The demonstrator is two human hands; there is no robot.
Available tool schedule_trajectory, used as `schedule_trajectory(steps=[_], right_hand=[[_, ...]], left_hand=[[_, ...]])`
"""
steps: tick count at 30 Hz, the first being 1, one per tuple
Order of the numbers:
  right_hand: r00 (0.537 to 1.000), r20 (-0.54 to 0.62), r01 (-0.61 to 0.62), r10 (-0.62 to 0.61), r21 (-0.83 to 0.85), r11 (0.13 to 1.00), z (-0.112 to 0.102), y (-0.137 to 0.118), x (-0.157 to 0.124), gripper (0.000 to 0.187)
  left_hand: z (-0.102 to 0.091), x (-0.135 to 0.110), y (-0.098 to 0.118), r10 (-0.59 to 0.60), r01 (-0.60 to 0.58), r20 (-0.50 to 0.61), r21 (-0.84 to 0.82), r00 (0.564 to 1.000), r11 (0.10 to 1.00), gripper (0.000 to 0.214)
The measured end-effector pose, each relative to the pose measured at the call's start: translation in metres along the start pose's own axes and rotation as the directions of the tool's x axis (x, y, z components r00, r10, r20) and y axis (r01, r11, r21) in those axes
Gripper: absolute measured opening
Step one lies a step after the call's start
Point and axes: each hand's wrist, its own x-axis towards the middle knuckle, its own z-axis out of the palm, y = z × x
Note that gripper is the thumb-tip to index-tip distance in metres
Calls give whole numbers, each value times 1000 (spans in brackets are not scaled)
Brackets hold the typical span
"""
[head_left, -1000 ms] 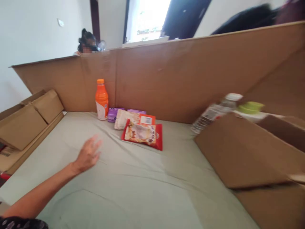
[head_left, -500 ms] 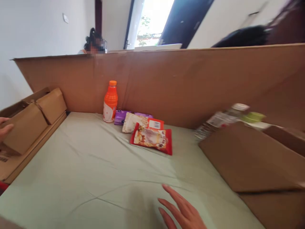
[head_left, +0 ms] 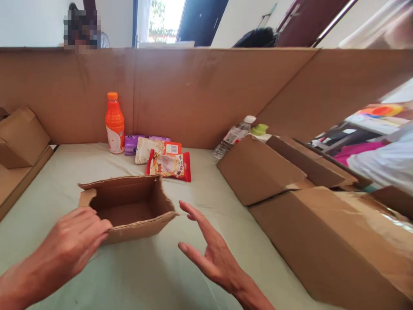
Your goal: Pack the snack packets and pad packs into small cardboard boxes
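Note:
My left hand grips the near left edge of a small open-topped cardboard box, whose inside shows bare. Just right of the box, my right hand is open, thumb and fingers apart, not touching it. Beyond the box lie a red and cream snack packet, a beige and orange packet partly under it, and purple packets behind. An orange bottle with an orange cap stands upright left of them.
A tall cardboard wall closes off the back of the green cloth surface. Cardboard boxes line the right side, with a tilted clear bottle and a green item behind. Another cardboard box stands left. People are partly visible beyond.
My left hand has come from the left boxes to the middle, bringing a small cardboard box. My right hand has risen toward that box. The view has turned right.

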Motion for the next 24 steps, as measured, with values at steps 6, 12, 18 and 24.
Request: schedule_trajectory(steps=[6, 12, 18, 24], right_hand=[[998, 1, -60, 60, 95, 994, -15, 7, -23, 68], [1000, 22, 2, -6, 186, 982, -20, 10, -16, 63], [996, 83, -66, 46, 252, 966, -30, 52, 13, 36], [958, 90, -236, 274, -303, 923, -6, 114, 127, 40]], left_hand=[[21, 15, 22, 158, -131, 162, -169, 974, 977, 25], [7, 27, 2, 203, -223, 136, 148, 970, 964, 13], [8, 0, -13, 128, -130, 22, 186, 991, 974, 21], [20, -17, -9, 60, -56, -70, 69, 996, 996, 27]])
